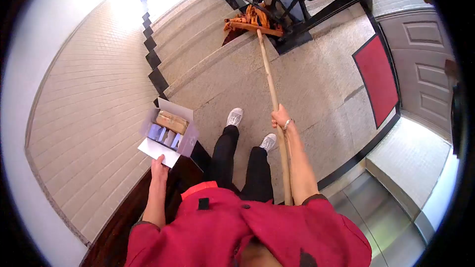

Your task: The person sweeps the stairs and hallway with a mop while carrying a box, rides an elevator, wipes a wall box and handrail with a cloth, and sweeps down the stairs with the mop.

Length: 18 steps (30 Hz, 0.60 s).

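Red garment [237,232] seen nearest the lens. Wooden pole [270,81] held in the closed right hand [280,116], well below its far end; the near end is run back beside the forearm. Crossbar [255,28] and orange cloth [255,16] are carried at the far end, beside the step edge and near the black railing [297,7]. Open box [187,143] located on the left, by the tiled wall [94,104]; its near flap [159,152] is touched by the left hand [159,163], thumb on top. Brown-wrapped bundle [171,121] and pale packs [163,134] contained; any print is too small to be read. Both white shoes [235,117] are placed between box and pole. Room for moving is offered by the floor [321,104] right of the pole, bounded by a red rectangle [377,80] near the door [425,69].
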Motion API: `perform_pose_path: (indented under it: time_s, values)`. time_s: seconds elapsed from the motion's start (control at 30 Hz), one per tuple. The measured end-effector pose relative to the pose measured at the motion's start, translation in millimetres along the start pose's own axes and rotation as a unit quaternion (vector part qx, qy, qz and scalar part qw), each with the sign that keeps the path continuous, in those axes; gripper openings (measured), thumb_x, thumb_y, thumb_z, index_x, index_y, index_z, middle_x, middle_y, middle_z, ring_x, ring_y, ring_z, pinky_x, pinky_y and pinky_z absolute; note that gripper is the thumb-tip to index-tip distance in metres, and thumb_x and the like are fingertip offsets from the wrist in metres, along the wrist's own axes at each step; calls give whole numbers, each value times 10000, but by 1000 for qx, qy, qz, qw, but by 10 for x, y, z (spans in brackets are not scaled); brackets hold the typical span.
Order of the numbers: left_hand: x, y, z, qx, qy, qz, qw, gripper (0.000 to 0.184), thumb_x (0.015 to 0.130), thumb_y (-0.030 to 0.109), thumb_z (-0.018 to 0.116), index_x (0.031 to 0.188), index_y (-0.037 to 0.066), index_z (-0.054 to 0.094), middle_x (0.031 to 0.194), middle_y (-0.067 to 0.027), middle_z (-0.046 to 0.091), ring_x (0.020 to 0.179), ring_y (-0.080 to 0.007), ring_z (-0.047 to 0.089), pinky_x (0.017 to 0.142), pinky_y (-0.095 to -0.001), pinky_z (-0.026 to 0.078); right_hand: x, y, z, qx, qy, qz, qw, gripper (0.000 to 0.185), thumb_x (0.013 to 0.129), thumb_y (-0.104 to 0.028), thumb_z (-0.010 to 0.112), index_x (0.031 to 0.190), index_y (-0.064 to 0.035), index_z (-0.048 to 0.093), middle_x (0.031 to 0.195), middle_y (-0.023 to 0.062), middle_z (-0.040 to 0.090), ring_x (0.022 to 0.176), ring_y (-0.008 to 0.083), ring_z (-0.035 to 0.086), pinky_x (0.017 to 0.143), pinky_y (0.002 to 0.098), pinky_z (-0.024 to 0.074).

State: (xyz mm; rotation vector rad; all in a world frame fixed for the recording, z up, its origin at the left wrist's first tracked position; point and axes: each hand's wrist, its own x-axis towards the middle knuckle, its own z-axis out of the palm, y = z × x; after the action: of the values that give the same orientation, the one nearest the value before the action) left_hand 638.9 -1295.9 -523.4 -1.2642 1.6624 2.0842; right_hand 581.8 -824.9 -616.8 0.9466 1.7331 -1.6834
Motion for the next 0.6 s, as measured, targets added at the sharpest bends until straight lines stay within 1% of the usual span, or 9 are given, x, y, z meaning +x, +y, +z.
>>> perform_pose_path:
  time_s: [0.1, 0.13, 0.2, 0.33, 0.37, 0.43, 0.5, 0.57, 0.6]
  values:
    - [-166, 41, 172, -18, 27, 21, 999, 336, 769, 11, 427, 1098, 0, 361, 1025, -115, 479, 930, -250, 501, 807, -394, 430, -487, -35, -88, -84, -4, -28, 996, 219, 702, -74, 449, 882, -17, 339, 555, 79, 438, 414, 149, 454, 364, 298, 396]
    - [-137, 25, 154, -26, 2, 16, 1000, 342, 771, 13, 427, 1107, 0, 361, 1031, -112, 478, 936, -244, 498, 823, -385, 420, -790, -6, -165, -124, -15, -45, 991, 239, 699, -82, 450, 896, -11, 335, 570, 92, 443, 421, 162, 459, 377, 306, 403]
    - [-134, -43, 186, -49, -19, 32, 998, 350, 771, 21, 435, 1114, 4, 366, 1037, -102, 479, 932, -235, 501, 807, -381, 429, -1318, 269, -275, -176, -18, -79, 981, 198, 711, -62, 439, 866, -48, 317, 539, 47, 402, 385, 133, 415, 317, 270, 349]
    - [-119, -184, 196, -91, -17, 28, 995, 350, 769, 31, 444, 1113, 10, 380, 1032, -102, 489, 934, -227, 504, 780, -376, 442, -2331, 137, -301, -164, -104, 49, 980, 217, 717, -41, 436, 882, -62, 298, 524, 44, 401, 378, 134, 424, 329, 272, 360]
    - [-109, -200, 216, -95, 15, 10, 995, 346, 766, 33, 447, 1107, 14, 390, 1018, -99, 498, 920, -229, 512, 773, -373, 444, -2364, 57, -269, -118, -128, 78, 982, 212, 719, -39, 440, 881, -59, 305, 527, 43, 405, 380, 133, 428, 329, 272, 362]
    - [-117, -209, 243, -102, 19, -4, 995, 344, 764, 38, 449, 1103, 18, 396, 1011, -98, 501, 905, -234, 519, 761, -373, 447, -2366, -107, -195, -24, -175, 135, 975, 203, 722, -35, 447, 880, -51, 320, 532, 39, 413, 384, 131, 436, 328, 272, 365]
    - [-159, -160, 280, -110, 41, -22, 993, 345, 762, 36, 445, 1102, 10, 396, 1012, -102, 501, 887, -241, 526, 746, -372, 451, -1873, -247, -112, -27, -215, 110, 970, 189, 722, -44, 466, 883, -39, 367, 545, 30, 416, 385, 126, 425, 331, 260, 360]
    - [-111, -247, 206, -108, 63, -33, 992, 346, 761, 31, 441, 1102, 1, 394, 1011, -105, 501, 891, -242, 524, 751, -374, 449, -1348, -368, 189, 126, -253, 175, 943, 165, 734, -40, 471, 886, -31, 407, 532, 8, 378, 374, 98, 370, 324, 229, 325]
    - [-113, -300, 146, -106, 79, -39, 990, 347, 760, 29, 440, 1102, -3, 393, 1011, -107, 502, 894, -243, 523, 753, -375, 448, -1002, -338, 224, 258, -267, 239, 897, 158, 742, -37, 468, 889, -33, 410, 529, -1, 354, 371, 83, 343, 323, 215, 307]
